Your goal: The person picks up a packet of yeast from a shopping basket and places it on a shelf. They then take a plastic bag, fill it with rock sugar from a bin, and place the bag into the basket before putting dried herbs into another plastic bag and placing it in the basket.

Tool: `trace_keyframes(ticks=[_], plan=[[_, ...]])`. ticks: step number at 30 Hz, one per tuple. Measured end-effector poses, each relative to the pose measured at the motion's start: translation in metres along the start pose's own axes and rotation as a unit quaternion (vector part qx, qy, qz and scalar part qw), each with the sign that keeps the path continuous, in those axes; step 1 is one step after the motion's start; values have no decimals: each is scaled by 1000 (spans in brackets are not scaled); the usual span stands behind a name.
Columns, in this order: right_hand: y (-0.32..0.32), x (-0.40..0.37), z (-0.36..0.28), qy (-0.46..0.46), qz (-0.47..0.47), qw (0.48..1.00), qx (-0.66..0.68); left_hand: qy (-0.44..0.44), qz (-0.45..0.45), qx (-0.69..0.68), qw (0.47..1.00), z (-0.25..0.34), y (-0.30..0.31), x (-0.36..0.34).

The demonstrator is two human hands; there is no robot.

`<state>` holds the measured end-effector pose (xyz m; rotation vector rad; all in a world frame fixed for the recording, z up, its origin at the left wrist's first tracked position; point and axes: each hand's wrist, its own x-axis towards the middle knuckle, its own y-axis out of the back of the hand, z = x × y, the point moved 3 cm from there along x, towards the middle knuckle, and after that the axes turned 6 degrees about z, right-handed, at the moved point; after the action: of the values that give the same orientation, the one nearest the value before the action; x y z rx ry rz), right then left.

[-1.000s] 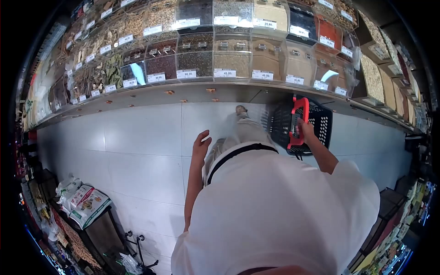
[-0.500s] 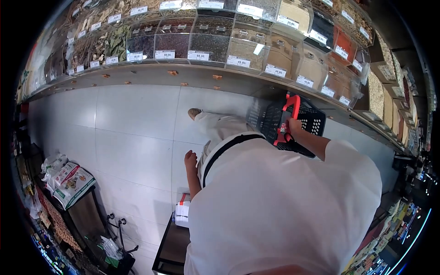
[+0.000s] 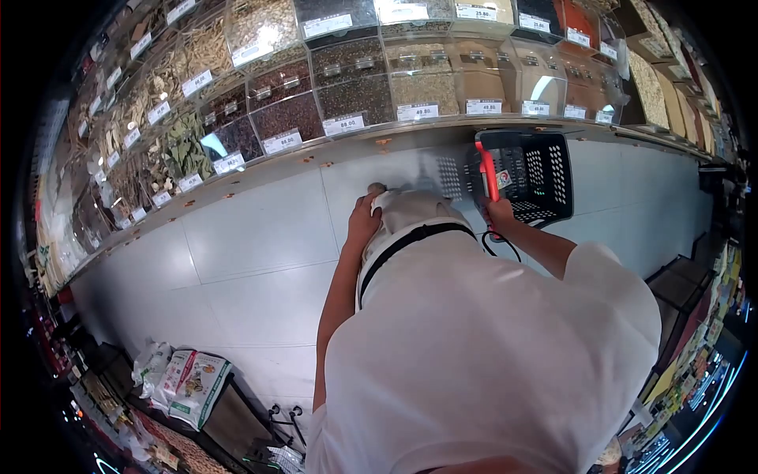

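My right hand (image 3: 499, 214) is wrapped round the red handle (image 3: 487, 175) of a black plastic shopping basket (image 3: 557, 170), which hangs at my right side. The basket has rows of punched holes in its walls, and a small label shows by the handle. A thin black cord (image 3: 517, 248) loops just below that hand. Over the front of my light trousers (image 3: 410, 207), my left hand (image 3: 365, 216) has its fingers loosely apart, with nothing in it. One shoe tip (image 3: 377, 188) shows beyond it.
Ahead runs a long shelf of clear bins (image 3: 351, 103) with spices and dried goods, each bearing a white price tag. Pale floor tiles (image 3: 253, 292) lie to my left. Bags (image 3: 193, 387) rest on a dark stand at lower left. More display shelves (image 3: 683, 292) stand at right.
My left hand has risen from beside my hip to the front of my trousers. The basket has swung so its opening shows more. The view has turned, and the bins appear nearer.
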<state>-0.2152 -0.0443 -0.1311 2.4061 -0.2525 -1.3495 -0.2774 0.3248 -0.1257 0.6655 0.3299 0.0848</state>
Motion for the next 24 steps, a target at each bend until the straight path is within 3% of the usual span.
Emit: trace_keyframes(ticks=[2,6,9,11,14,16,18,20,24], plan=[[-22,-6,1,1,-9,1000,4,-129,-28,-1,991,53,18,37],[-57,-19,1,30,-35,999,4,-302,-94,54,947,141,9,69],[-84,-24,5,104,-30,994,-13,-516,-88,151,838,182,-20,72],[-103,-29,11,239,7,971,2,-621,-107,161,760,189,-37,69],[-111,-49,3,198,43,973,-109,-665,-181,251,680,170,-60,66],[-110,-74,-3,140,91,974,-151,-641,-235,270,679,148,-77,71],[-120,-91,-6,144,102,973,-147,-633,-264,269,676,135,-82,72],[-143,-102,1,136,98,974,-151,-633,-266,254,681,119,-70,73],[-196,-122,16,130,93,976,-148,-583,-351,271,681,84,-38,72]])
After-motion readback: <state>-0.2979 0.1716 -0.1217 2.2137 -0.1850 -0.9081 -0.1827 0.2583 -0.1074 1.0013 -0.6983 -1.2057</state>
